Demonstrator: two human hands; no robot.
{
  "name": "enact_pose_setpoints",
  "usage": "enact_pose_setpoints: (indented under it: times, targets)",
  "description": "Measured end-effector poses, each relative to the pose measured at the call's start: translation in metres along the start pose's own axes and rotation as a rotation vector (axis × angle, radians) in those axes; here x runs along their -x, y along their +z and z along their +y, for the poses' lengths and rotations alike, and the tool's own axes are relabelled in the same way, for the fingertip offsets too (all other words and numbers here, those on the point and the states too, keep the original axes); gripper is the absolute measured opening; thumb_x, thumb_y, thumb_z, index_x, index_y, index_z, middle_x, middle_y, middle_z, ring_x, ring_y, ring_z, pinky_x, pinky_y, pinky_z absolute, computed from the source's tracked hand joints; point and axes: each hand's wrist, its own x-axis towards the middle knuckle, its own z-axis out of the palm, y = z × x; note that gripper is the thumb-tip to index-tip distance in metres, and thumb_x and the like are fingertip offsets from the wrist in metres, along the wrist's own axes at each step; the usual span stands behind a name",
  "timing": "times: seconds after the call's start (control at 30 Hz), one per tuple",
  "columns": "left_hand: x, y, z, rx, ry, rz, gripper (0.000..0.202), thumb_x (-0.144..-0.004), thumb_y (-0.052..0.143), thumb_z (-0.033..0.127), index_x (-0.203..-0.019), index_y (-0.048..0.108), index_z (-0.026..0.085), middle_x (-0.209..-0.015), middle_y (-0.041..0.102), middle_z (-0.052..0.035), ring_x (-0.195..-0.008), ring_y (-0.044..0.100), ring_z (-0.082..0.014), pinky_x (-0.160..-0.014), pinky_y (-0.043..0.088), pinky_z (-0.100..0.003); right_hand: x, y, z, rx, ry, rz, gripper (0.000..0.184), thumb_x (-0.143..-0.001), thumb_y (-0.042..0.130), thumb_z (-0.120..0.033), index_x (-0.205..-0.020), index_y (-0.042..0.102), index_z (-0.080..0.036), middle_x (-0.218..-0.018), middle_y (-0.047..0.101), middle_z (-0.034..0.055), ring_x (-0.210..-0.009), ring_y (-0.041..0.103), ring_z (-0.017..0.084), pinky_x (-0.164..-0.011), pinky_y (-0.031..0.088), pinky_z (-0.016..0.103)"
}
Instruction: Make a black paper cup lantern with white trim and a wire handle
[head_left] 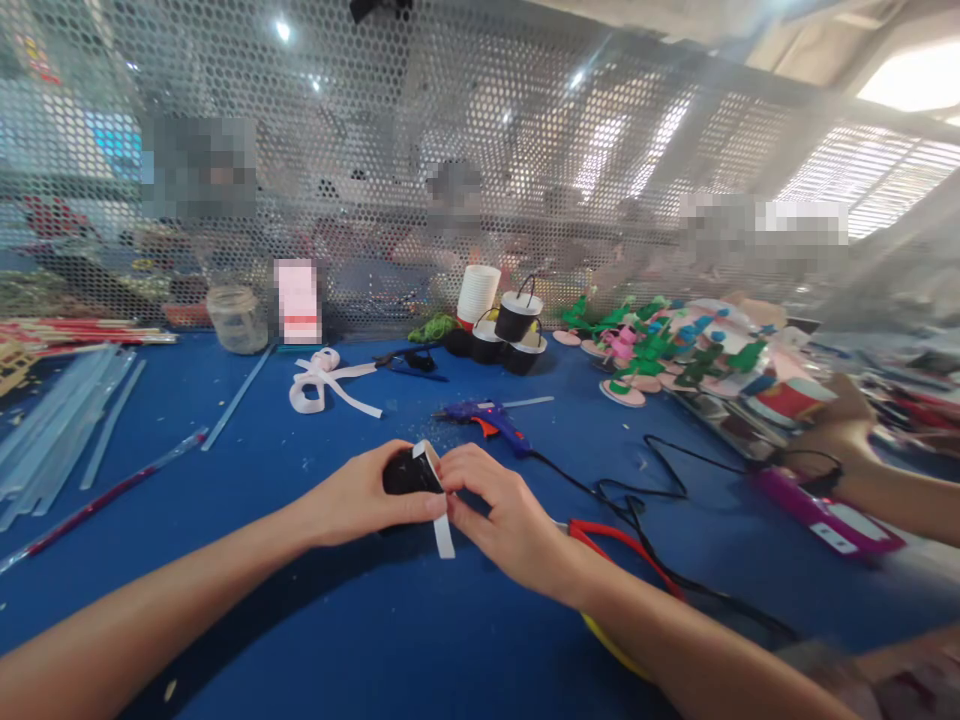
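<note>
My left hand (pixel 360 497) is wrapped round a small black cup (pixel 403 474) just above the blue table (pixel 300 620). A white ribbon strip (pixel 439 505) runs over the cup's side and hangs down below it. My right hand (pixel 499 520) pinches that ribbon against the cup with thumb and fingertips. Both hands meet at the table's middle, close to me.
A blue glue gun (pixel 491 418) lies just beyond my hands, its black cord (pixel 660 500) trailing right. Red-handled scissors (pixel 622 545) lie by my right wrist. Black cups (pixel 510 335), a coil of white ribbon (pixel 319 380), clear glue sticks (pixel 52 430), a jar (pixel 237 318). Another person's hand (pixel 840 440) at right by foam flowers (pixel 660 345).
</note>
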Motion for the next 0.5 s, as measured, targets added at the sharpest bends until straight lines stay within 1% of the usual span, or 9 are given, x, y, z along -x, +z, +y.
enact_pose_setpoints:
  times: [0.1,0.23,0.33,0.5]
  targets:
    - [0.0003,0.0021,0.0008,-0.014,-0.01,0.01,0.051,-0.063,0.057,0.053,-0.098,0.052,0.016,-0.09,0.059,-0.0041,-0.078,0.052,-0.0191,-0.067,0.041,-0.029,0.0005,-0.0008,-0.0019,-0.031,0.05,-0.028,0.012,-0.077,0.047,-0.011,-0.068,0.05,-0.019,-0.072,0.055,0.0042,-0.073,0.049,0.015,-0.066,0.045,0.03]
    - [0.0009,0.0036,0.0011,-0.036,-0.011,0.032,0.053,-0.062,0.058,0.054,-0.098,0.052,0.015,-0.087,0.058,-0.0035,-0.077,0.051,-0.0183,-0.068,0.041,-0.029,-0.0001,-0.0027,-0.0039,-0.047,0.114,-0.069,0.011,-0.076,0.047,-0.012,-0.069,0.05,-0.019,-0.075,0.054,0.0034,-0.074,0.05,0.015,-0.068,0.044,0.029]
    - [0.0015,0.0033,0.0019,-0.049,-0.028,0.034,0.055,-0.061,0.057,0.056,-0.097,0.052,0.015,-0.083,0.057,-0.0031,-0.073,0.05,-0.0175,-0.063,0.04,-0.028,-0.0009,-0.0044,-0.0046,-0.04,0.119,-0.09,0.009,-0.075,0.048,-0.012,-0.071,0.051,-0.019,-0.075,0.053,0.003,-0.075,0.051,0.015,-0.07,0.045,0.03]
    - [0.002,0.0021,0.0021,-0.043,-0.033,0.038,0.052,-0.062,0.056,0.057,-0.092,0.052,0.014,-0.074,0.056,-0.0009,-0.065,0.05,-0.0148,-0.057,0.04,-0.025,-0.0024,-0.0076,-0.0073,-0.019,0.097,-0.116,0.01,-0.074,0.048,-0.011,-0.076,0.053,-0.019,-0.081,0.057,0.0041,-0.076,0.053,0.015,-0.071,0.045,0.03]
